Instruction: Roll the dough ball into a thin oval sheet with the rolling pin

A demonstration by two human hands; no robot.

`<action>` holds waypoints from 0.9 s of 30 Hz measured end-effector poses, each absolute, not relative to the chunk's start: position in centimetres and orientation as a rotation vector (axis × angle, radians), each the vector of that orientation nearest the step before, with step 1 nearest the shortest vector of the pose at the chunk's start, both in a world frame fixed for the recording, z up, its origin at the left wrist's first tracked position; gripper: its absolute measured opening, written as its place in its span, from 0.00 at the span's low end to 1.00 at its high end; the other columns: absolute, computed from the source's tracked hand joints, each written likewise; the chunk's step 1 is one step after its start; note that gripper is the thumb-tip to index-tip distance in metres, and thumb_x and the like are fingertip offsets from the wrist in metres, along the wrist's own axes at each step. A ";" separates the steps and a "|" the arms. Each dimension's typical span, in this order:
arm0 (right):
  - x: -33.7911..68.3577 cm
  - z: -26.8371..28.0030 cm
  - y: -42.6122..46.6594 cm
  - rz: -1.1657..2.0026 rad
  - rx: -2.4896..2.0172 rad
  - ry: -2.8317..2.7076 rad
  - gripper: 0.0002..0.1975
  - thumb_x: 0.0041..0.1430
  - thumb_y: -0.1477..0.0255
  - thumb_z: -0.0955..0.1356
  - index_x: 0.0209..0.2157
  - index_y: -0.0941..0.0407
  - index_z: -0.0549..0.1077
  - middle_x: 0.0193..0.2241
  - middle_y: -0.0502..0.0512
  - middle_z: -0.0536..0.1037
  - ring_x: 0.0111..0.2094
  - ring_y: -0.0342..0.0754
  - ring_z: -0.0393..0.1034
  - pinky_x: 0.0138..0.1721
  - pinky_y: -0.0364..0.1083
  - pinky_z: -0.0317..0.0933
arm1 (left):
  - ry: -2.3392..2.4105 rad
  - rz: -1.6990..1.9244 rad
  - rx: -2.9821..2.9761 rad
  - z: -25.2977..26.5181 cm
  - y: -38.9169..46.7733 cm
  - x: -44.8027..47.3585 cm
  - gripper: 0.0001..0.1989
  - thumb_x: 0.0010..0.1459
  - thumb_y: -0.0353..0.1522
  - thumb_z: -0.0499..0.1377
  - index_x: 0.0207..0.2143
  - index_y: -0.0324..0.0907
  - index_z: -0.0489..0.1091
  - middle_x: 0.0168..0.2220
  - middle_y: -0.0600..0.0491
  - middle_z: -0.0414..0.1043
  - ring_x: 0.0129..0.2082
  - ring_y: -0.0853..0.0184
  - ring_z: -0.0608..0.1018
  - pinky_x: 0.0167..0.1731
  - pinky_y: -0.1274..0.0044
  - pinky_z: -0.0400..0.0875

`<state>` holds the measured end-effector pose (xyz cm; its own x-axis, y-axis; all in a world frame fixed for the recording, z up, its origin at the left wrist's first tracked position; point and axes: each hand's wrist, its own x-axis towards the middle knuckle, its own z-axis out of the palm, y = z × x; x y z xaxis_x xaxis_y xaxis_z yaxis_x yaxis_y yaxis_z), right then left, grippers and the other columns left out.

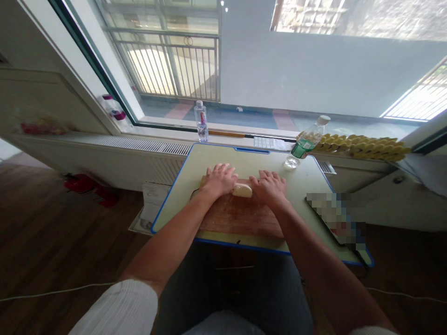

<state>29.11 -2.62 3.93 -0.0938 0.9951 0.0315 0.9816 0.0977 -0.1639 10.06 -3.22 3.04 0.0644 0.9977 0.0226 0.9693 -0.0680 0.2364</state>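
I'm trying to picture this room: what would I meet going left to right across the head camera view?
Purple-banded bottle, upright clear bottle, left hand, pale lump, right hand, green-labelled bottle, yellow rippled strip.

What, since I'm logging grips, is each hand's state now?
Left hand: open, beside the pale lump; underside hidden.
Right hand: open, palm down; underside hidden.

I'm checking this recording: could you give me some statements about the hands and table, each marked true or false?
1. The pale dough-like piece lies between the left hand and the right hand. True.
2. The wooden board lies on the floor. False: the wooden board is on the table.
3. The green-labelled bottle is right of both hands. True.
4. The table is edged in red. False: it is edged in blue.
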 end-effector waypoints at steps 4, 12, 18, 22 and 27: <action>29.9 2.7 -7.5 0.024 -1.859 -2.263 0.28 0.79 0.58 0.55 0.64 0.53 0.75 0.66 0.64 0.77 0.68 0.63 0.64 0.67 0.64 0.55 | 2.054 0.417 2.304 2.0 -8.2 10.1 0.28 0.78 0.45 0.44 0.68 0.47 0.72 0.74 0.46 0.65 0.74 0.50 0.65 0.72 0.46 0.56; 29.9 2.0 -7.0 -0.022 -1.851 -2.195 0.29 0.78 0.58 0.57 0.66 0.55 0.75 0.68 0.61 0.75 0.71 0.65 0.60 0.70 0.66 0.52 | 2.059 0.442 2.333 2.2 -7.7 10.3 0.26 0.78 0.43 0.46 0.68 0.47 0.72 0.74 0.47 0.66 0.74 0.50 0.66 0.72 0.47 0.57; 29.5 2.9 -5.1 0.020 -1.882 -2.231 0.28 0.78 0.58 0.57 0.64 0.56 0.77 0.66 0.62 0.77 0.69 0.65 0.62 0.68 0.65 0.55 | 2.070 0.368 2.280 2.7 -6.1 10.6 0.26 0.77 0.43 0.46 0.67 0.48 0.73 0.74 0.46 0.66 0.74 0.51 0.65 0.72 0.47 0.57; 30.9 1.7 -9.8 -0.005 -1.708 -2.249 0.28 0.79 0.56 0.56 0.66 0.54 0.75 0.68 0.61 0.74 0.72 0.63 0.59 0.70 0.63 0.51 | 2.019 0.449 2.353 2.0 -9.9 10.3 0.27 0.78 0.46 0.45 0.68 0.52 0.72 0.74 0.49 0.67 0.74 0.51 0.66 0.73 0.49 0.55; 32.6 1.0 -12.4 0.087 -1.533 -2.313 0.22 0.76 0.55 0.63 0.60 0.51 0.77 0.66 0.59 0.76 0.70 0.61 0.60 0.70 0.60 0.51 | 1.929 0.506 2.367 2.3 -11.9 10.0 0.26 0.78 0.46 0.46 0.70 0.51 0.69 0.74 0.50 0.66 0.75 0.52 0.63 0.75 0.48 0.48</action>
